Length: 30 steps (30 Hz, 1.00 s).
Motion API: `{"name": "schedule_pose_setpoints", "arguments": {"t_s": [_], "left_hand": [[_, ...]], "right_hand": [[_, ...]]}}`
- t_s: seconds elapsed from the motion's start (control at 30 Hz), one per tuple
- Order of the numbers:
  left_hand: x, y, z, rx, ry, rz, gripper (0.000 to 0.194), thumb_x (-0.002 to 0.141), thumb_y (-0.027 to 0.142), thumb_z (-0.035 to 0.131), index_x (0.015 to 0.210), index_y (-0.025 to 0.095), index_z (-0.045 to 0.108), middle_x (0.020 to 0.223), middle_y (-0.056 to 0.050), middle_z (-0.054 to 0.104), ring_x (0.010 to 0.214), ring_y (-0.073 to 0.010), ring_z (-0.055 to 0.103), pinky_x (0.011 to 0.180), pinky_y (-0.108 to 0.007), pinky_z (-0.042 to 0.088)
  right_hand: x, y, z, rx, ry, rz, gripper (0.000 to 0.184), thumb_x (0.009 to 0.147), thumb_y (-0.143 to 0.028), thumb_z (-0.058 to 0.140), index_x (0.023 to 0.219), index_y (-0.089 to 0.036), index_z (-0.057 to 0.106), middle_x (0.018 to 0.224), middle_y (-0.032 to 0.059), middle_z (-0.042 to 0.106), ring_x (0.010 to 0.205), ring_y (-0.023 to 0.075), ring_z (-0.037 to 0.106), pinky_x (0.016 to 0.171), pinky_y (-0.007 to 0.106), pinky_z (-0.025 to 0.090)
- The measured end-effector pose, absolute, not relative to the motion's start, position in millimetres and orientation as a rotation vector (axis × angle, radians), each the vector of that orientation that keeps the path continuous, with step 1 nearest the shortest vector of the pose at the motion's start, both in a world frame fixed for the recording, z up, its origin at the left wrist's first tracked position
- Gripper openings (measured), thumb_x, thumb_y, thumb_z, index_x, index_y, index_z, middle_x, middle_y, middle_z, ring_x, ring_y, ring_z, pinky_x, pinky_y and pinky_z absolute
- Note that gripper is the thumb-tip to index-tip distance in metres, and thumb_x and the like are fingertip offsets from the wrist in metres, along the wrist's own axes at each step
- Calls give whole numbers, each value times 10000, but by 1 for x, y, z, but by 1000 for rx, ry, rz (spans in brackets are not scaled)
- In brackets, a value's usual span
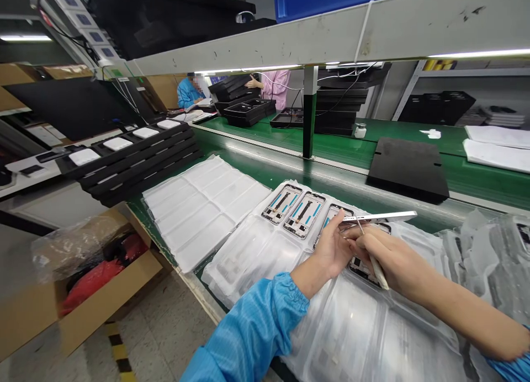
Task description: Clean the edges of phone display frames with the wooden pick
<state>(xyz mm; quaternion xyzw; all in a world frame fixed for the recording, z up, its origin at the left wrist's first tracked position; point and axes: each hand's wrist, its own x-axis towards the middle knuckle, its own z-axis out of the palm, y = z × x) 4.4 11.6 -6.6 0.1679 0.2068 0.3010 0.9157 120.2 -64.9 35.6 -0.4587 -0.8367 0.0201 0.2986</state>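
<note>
My left hand (332, 250) is closed on a silver phone frame (387, 217), held nearly edge-on above the trays. In my right hand (395, 255) is a slim tool (378, 272) with a pale handle; its thin, curved metal tip meets the near edge of the frame. Whether it is tweezers or a pick I cannot make out. Beneath both hands lies a translucent plastic tray (265, 249). Several phone frames with blue strips sit in its far row, among them a left one (282, 203) and a second one (305, 214). My hands partly cover others.
White moulded trays (207, 205) lie to the left, and crumpled clear trays (492, 260) to the right. A black foam block (408, 169) rests on the green bench. Black trays (136, 161) are stacked at left, above an open cardboard box (107, 282). A shelf beam (256, 45) crosses overhead; two people work beyond.
</note>
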Motion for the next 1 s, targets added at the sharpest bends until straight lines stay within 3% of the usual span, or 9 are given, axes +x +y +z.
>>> {"name": "schedule_pose_setpoints", "arguments": {"t_s": [0.27,0.47,0.73,1.0], "left_hand": [[8,7,-11,349,419,696,434,639,517,840,659,132,638,629,-19,606,551,-110,529,568,-229,424],[11,4,-6,326,463,783,509,521,523,904,699,146,612,711,-39,638,647,-137,591,632,-240,468],[13,1,-11,348,482,845,478,556,480,899,764,166,604,781,-59,666,751,-180,645,760,-291,502],[14,0,-9,355,475,853,479,545,439,910,750,182,562,752,-34,652,713,-155,634,742,-275,512]], "right_hand": [[120,-65,46,-1230,-2222,-64,236,924,-73,367,756,-238,357,689,-6,483,594,139,413,540,259,356],[124,-64,43,-1270,-2161,-146,245,936,-77,401,759,-239,353,687,-2,475,659,152,474,555,257,381],[128,-63,38,-1296,-2095,-155,196,945,-103,448,804,-235,415,905,60,634,750,179,551,608,298,434],[127,-61,40,-1289,-2095,-154,201,940,-102,457,792,-233,419,845,52,627,742,188,523,603,301,430]]}}
